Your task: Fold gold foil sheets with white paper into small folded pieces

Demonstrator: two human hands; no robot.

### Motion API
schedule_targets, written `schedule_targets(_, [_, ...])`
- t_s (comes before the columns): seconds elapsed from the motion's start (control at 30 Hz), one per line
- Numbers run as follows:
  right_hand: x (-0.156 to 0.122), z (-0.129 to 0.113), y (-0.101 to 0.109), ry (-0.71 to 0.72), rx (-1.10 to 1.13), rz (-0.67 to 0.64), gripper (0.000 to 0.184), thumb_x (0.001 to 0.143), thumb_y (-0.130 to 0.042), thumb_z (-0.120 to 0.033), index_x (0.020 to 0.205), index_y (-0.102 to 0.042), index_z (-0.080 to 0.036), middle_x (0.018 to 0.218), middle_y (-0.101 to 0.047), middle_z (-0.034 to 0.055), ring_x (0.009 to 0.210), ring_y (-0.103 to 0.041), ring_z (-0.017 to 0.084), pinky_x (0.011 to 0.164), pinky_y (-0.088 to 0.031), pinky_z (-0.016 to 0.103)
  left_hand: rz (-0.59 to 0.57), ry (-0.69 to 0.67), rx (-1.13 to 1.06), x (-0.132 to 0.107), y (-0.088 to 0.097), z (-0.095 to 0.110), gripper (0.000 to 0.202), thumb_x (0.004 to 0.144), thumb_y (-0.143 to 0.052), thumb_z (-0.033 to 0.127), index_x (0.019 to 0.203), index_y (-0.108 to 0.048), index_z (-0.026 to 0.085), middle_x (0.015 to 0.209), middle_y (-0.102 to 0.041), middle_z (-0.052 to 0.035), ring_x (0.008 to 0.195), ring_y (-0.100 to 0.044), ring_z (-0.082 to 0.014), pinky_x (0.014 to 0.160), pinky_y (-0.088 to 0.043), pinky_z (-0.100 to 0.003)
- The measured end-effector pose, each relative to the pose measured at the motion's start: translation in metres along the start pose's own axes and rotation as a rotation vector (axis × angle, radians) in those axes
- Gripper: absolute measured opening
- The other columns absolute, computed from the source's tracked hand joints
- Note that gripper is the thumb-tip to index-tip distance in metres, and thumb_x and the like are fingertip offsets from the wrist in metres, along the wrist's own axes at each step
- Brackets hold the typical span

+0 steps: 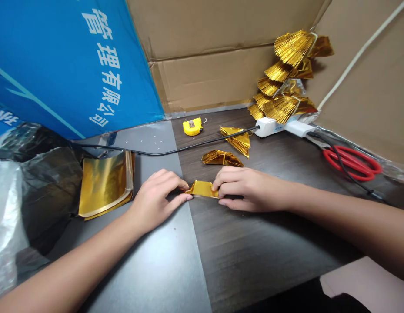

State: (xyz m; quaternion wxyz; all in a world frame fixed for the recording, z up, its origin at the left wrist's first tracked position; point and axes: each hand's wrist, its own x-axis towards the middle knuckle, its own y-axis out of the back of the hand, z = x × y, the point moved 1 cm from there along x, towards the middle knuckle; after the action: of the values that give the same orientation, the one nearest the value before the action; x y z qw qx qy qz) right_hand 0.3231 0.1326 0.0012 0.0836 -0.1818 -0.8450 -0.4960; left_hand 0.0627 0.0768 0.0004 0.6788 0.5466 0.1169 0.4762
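A small folded piece of gold foil paper point(202, 188) lies flat on the dark tabletop between my hands. My left hand point(159, 193) pinches its left end between thumb and fingers. At the right end, my right hand point(242, 189) grips it with curled fingers, the thumb low near the table. Just beyond it lies a bundle of folded gold paper point(221, 157), tied round its middle. Behind that rests a pleated gold paper piece point(238, 140). To the left of my left hand sits a thick stack of gold foil sheets point(105, 184).
A yellow tape measure point(192, 126) and a black cable point(162, 153) lie behind my hands. The cable reaches a white power strip point(268, 127). Fanned gold paper pieces point(291, 52) stand in the back corner. Red-handled scissors point(352, 163) lie right; a black plastic bag point(48, 187) sits left.
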Motion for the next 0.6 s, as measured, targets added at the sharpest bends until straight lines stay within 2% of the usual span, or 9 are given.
schedule_targets(0.2, [0.0007, 0.0, 0.0003, 0.009, -0.009, -0.004, 0.012, 0.097, -0.056, -0.015, 0.089, -0.065, -0.015, 0.1, -0.069, 0.0105, 0.095, -0.059, 0.019, 0.088, -0.05, 0.035, -0.02, -0.031, -0.016, -0.0011, -0.001, -0.0001, 0.009, 0.095, -0.066, 0.027, 0.091, -0.067, 0.019, 0.089, -0.071, -0.002, 0.083, -0.059, -0.0146, 0.078, -0.044, -0.027])
schedule_targets(0.43, [0.0009, 0.0, 0.0, 0.002, -0.011, -0.002, 0.013, 0.098, -0.056, -0.016, 0.089, -0.065, -0.016, 0.1, -0.069, 0.0096, 0.096, -0.059, 0.019, 0.088, -0.05, 0.035, -0.036, -0.028, -0.044, -0.0007, -0.0004, 0.0003, 0.007, 0.095, -0.066, 0.025, 0.097, -0.066, 0.018, 0.087, -0.072, -0.0004, 0.08, -0.06, -0.0129, 0.077, -0.045, -0.026])
schedule_targets(0.6, [0.0006, -0.0005, -0.0002, -0.01, 0.009, 0.005, 0.011, 0.097, -0.055, -0.015, 0.092, -0.066, -0.016, 0.1, -0.07, 0.0098, 0.097, -0.06, 0.019, 0.088, -0.051, 0.035, -0.03, 0.006, -0.114, 0.0004, 0.0011, -0.0014, 0.007, 0.093, -0.068, 0.024, 0.095, -0.067, 0.017, 0.085, -0.073, 0.0007, 0.08, -0.062, -0.0113, 0.077, -0.047, -0.022])
